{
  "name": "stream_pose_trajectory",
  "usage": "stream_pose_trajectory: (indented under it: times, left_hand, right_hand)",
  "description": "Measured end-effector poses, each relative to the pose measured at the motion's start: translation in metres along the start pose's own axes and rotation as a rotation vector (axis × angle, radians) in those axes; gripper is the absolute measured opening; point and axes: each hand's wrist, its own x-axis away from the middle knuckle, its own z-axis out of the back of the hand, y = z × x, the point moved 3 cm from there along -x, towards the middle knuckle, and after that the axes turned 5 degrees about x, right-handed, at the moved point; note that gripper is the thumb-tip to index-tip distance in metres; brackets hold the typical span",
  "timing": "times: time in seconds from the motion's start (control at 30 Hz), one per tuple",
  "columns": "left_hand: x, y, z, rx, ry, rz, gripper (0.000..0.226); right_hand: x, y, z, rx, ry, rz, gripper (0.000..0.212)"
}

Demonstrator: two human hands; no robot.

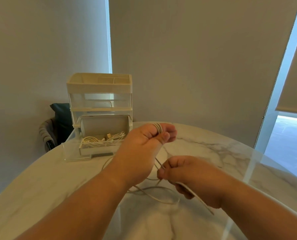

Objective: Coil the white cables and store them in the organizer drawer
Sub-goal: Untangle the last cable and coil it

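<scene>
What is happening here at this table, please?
A person is coiling a white cable. Several turns are wound around the fingers of the left hand, and the right hand pinches the loose part, which trails in a loop on the marble table. The organizer's bottom drawer stands open with other white cables inside.

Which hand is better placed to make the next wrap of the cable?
Right. The right hand pinches the cable's loose run and looks free to swing it round. The left hand serves as the spool: the coil sits wound on its fingers.
</scene>
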Motion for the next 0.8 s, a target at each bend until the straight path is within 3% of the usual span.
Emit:
stream_pose_trajectory:
  times: [0.07,0.13,0.3,0.4,0.5,0.57,0.7,0.8]
  left_hand:
    - [0.003,0.002,0.003,-0.312,0.016,-0.129,0.023]
    - [0.002,0.003,0.015,-0.451,0.056,-0.186,0.022]
    - [-0.007,-0.001,0.037,-0.762,0.010,-0.136,0.024]
    - [-0.010,-0.004,0.030,-0.868,-0.094,-0.052,0.036]
    - [-0.015,-0.005,0.019,-0.908,-0.165,0.042,0.044]
    - [-0.016,-0.006,0.017,-0.948,-0.172,0.063,0.040]
    - [-0.005,-0.014,0.021,-0.920,-0.090,-0.085,0.021]
    - [-0.003,-0.020,0.023,-0.844,-0.135,-0.062,0.023]
  right_hand:
    - [0.000,0.000,0.002,0.302,0.033,0.041,0.011]
    - [0.001,0.001,0.002,0.461,-0.016,0.054,0.016]
    - [0.002,-0.001,0.019,0.396,0.110,0.143,0.016]
    - [0.000,-0.003,0.031,0.105,0.179,0.232,0.017]
    - [0.001,-0.005,0.032,-0.235,0.054,0.265,0.020]
    - [0.002,-0.008,0.029,-0.400,-0.020,0.275,0.022]
    - [0.004,-0.013,0.031,-0.803,-0.052,0.262,0.031]
    - [0.006,-0.018,0.036,-1.020,-0.148,0.281,0.053]
